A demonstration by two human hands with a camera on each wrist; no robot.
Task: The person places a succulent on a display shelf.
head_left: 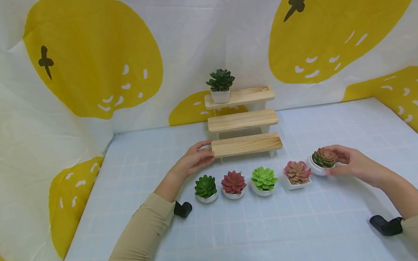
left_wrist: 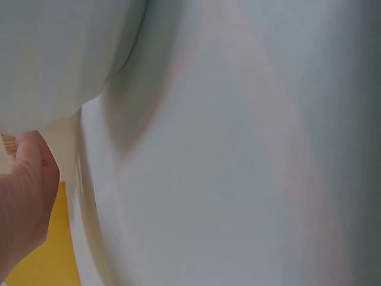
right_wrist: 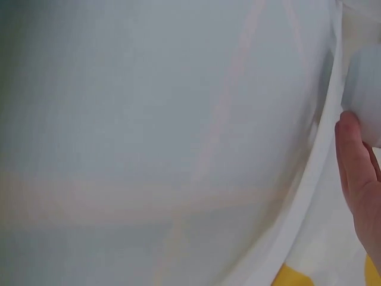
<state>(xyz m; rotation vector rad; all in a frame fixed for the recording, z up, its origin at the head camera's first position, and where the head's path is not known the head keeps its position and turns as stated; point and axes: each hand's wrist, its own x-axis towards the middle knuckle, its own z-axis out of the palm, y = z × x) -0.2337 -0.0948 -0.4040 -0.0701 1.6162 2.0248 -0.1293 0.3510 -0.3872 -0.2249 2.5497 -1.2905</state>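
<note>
Left of centre, the left hand [head_left: 196, 160] grips the bottom step of the stand [head_left: 246, 145] by its left end; a dark plant [head_left: 221, 82] tops the stand, upper centre. Across the frame's middle, below the stand, follow the green plant [head_left: 205, 187], red plant [head_left: 234, 183], lime plant [head_left: 264, 179] and pink plant [head_left: 297, 172]. Right of centre, the right hand [head_left: 355, 164] holds the brownish plant [head_left: 323, 158] between thumb and fingers.

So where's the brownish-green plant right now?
In the head view, the brownish-green plant is just right of the pink plant, at the row's right end, held by the right hand.
</note>
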